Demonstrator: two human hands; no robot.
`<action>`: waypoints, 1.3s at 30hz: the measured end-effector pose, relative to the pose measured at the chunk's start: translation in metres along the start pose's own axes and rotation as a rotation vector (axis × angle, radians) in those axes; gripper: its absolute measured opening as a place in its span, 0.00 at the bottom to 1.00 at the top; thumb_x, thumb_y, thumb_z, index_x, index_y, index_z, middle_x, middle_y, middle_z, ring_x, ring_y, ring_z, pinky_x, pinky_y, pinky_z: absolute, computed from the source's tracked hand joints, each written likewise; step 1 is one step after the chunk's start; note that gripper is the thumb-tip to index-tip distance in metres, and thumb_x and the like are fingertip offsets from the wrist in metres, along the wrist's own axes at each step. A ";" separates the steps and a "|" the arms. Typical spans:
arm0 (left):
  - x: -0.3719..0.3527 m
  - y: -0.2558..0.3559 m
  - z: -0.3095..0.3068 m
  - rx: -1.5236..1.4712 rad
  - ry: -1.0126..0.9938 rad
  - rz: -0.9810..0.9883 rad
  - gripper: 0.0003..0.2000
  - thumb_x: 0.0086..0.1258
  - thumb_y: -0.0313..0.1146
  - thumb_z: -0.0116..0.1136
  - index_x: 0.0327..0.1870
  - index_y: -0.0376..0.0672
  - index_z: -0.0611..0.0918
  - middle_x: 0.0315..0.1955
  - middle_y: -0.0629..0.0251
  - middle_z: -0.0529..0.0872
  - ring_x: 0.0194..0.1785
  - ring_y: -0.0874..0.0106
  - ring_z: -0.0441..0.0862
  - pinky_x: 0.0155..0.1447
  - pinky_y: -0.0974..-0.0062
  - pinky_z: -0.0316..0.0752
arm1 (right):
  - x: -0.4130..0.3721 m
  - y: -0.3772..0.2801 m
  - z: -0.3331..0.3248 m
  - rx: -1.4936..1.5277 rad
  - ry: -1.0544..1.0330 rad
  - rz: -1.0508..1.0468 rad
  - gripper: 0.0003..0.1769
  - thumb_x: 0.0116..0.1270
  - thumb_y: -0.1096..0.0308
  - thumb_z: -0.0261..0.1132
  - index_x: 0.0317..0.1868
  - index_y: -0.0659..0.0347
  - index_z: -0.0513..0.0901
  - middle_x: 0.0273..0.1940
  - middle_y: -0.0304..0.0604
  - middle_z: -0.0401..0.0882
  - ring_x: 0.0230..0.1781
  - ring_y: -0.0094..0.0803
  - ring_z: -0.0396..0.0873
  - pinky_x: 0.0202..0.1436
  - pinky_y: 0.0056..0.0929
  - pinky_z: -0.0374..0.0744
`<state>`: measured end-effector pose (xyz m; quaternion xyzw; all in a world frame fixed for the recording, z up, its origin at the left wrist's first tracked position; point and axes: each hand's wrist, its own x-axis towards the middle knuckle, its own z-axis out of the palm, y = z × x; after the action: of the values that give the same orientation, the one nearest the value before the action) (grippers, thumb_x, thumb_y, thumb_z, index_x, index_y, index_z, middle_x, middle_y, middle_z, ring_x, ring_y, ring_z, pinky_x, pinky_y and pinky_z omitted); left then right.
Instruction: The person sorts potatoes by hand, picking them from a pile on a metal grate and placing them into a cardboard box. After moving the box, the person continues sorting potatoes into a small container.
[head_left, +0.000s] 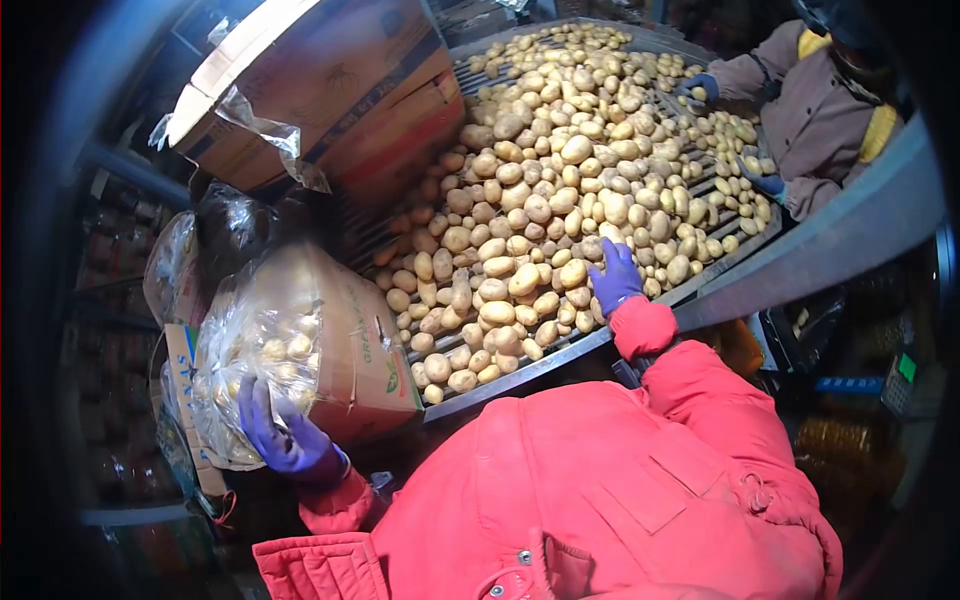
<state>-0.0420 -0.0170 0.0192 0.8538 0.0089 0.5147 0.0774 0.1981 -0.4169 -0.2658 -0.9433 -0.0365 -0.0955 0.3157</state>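
Observation:
Many potatoes [530, 210] lie spread over a slatted metal table [560, 362]. My right hand [616, 278], in a purple glove, rests with fingers apart on potatoes near the table's front edge. At the left, my left hand [283, 432], also in a purple glove, is at the clear plastic bag [232, 385] that lines a cardboard box [352, 335]. Its fingers are extended and spread, near potatoes seen through the plastic. Neither hand visibly grips anything.
A large cardboard box [330, 90] with torn tape stands at the back left. Across the table at the right, a co-worker [815, 110] in gloves has both hands among the potatoes. A metal beam [810, 260] runs along the right side. Dark crates sit below it.

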 end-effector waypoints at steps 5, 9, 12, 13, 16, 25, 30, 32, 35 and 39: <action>-0.009 -0.028 -0.001 0.171 -0.103 -0.048 0.14 0.78 0.24 0.57 0.61 0.30 0.82 0.62 0.44 0.83 0.65 0.50 0.82 0.71 0.54 0.74 | 0.023 0.031 0.032 -0.127 -0.073 -0.089 0.32 0.66 0.63 0.70 0.71 0.54 0.76 0.63 0.54 0.74 0.60 0.54 0.78 0.61 0.50 0.80; -0.004 -0.039 -0.012 0.180 -0.113 -0.037 0.14 0.78 0.23 0.57 0.60 0.30 0.82 0.62 0.44 0.83 0.65 0.50 0.82 0.71 0.54 0.74 | 0.037 0.046 0.030 -0.080 -0.017 -0.212 0.26 0.67 0.66 0.69 0.66 0.52 0.80 0.56 0.53 0.79 0.57 0.53 0.80 0.59 0.47 0.81; -0.006 -0.055 -0.024 0.225 -0.119 -0.080 0.14 0.77 0.23 0.58 0.61 0.29 0.82 0.63 0.44 0.83 0.65 0.50 0.81 0.72 0.55 0.74 | 0.045 0.044 0.023 0.091 -0.039 -0.109 0.17 0.64 0.71 0.70 0.54 0.55 0.86 0.50 0.53 0.82 0.54 0.53 0.81 0.60 0.45 0.81; -0.008 -0.059 -0.026 0.237 -0.121 -0.087 0.15 0.77 0.22 0.58 0.61 0.29 0.82 0.63 0.44 0.83 0.66 0.50 0.81 0.72 0.55 0.74 | 0.048 0.043 0.019 0.132 -0.069 -0.053 0.16 0.63 0.72 0.70 0.52 0.56 0.86 0.50 0.53 0.83 0.54 0.53 0.81 0.61 0.45 0.80; -0.015 -0.063 -0.022 0.191 -0.161 -0.160 0.15 0.75 0.22 0.59 0.60 0.29 0.83 0.62 0.44 0.83 0.65 0.51 0.82 0.71 0.56 0.75 | 0.060 0.032 0.025 0.662 -0.105 0.117 0.11 0.65 0.77 0.71 0.48 0.62 0.87 0.43 0.44 0.86 0.44 0.35 0.85 0.50 0.32 0.85; -0.007 -0.054 -0.012 0.201 -0.302 -0.246 0.16 0.72 0.23 0.64 0.59 0.30 0.84 0.62 0.46 0.83 0.64 0.52 0.83 0.67 0.58 0.78 | 0.134 -0.060 0.053 1.147 -0.102 0.197 0.10 0.68 0.79 0.71 0.49 0.66 0.86 0.40 0.39 0.87 0.36 0.24 0.83 0.41 0.24 0.83; -0.003 -0.058 -0.008 0.210 -0.363 -0.324 0.17 0.73 0.25 0.65 0.60 0.30 0.83 0.62 0.46 0.83 0.64 0.52 0.82 0.67 0.59 0.77 | 0.205 -0.064 0.087 0.431 -0.071 0.003 0.16 0.64 0.70 0.74 0.52 0.62 0.85 0.42 0.49 0.87 0.41 0.34 0.85 0.48 0.31 0.83; -0.006 -0.061 -0.008 0.203 -0.382 -0.336 0.17 0.74 0.25 0.64 0.61 0.28 0.81 0.63 0.46 0.82 0.65 0.52 0.82 0.66 0.60 0.78 | 0.203 -0.085 0.075 0.283 -0.115 -0.005 0.23 0.65 0.64 0.72 0.59 0.60 0.82 0.53 0.59 0.84 0.53 0.51 0.84 0.60 0.43 0.81; -0.003 -0.061 -0.007 0.191 -0.399 -0.373 0.17 0.75 0.25 0.63 0.62 0.28 0.81 0.64 0.46 0.81 0.65 0.53 0.81 0.66 0.61 0.78 | 0.206 -0.091 0.088 -0.005 -0.121 -0.113 0.29 0.62 0.60 0.72 0.62 0.60 0.80 0.54 0.59 0.83 0.58 0.57 0.80 0.66 0.44 0.79; -0.002 -0.060 -0.007 0.215 -0.427 -0.369 0.17 0.75 0.25 0.63 0.62 0.28 0.80 0.64 0.45 0.81 0.66 0.53 0.81 0.66 0.61 0.79 | 0.201 -0.090 0.072 0.274 -0.048 -0.023 0.30 0.60 0.58 0.75 0.61 0.61 0.82 0.56 0.58 0.82 0.59 0.54 0.80 0.66 0.46 0.79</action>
<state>-0.0455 0.0434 0.0124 0.9300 0.2018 0.2968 0.0790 0.3950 -0.3003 -0.2285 -0.8930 -0.0674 -0.0706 0.4393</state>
